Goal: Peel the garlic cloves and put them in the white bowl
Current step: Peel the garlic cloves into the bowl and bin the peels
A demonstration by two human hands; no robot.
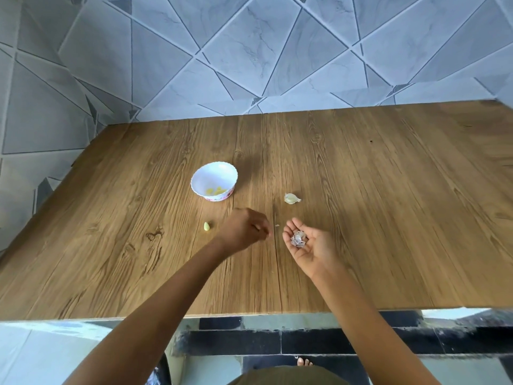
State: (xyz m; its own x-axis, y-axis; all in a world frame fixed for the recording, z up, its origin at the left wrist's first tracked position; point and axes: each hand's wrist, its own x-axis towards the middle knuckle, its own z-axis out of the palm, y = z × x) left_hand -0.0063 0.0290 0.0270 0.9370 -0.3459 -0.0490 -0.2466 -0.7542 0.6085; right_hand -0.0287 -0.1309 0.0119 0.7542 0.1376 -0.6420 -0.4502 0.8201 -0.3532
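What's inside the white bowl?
The white bowl holds a few pale yellow peeled garlic cloves at the bottom, toward its near side. The near wall hides a little of the bottom, so I can't count them exactly.

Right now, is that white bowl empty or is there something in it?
Not empty. The white bowl stands upright on the table with a few pale yellow peeled cloves lying at its bottom; it is mostly unfilled.

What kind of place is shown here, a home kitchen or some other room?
Probably a home kitchen or dining corner. A wood-grain table stands against a wall of grey marbled tiles; a small white scalloped bowl holds peeled yellow cloves, and the right hand cups papery garlic skins.
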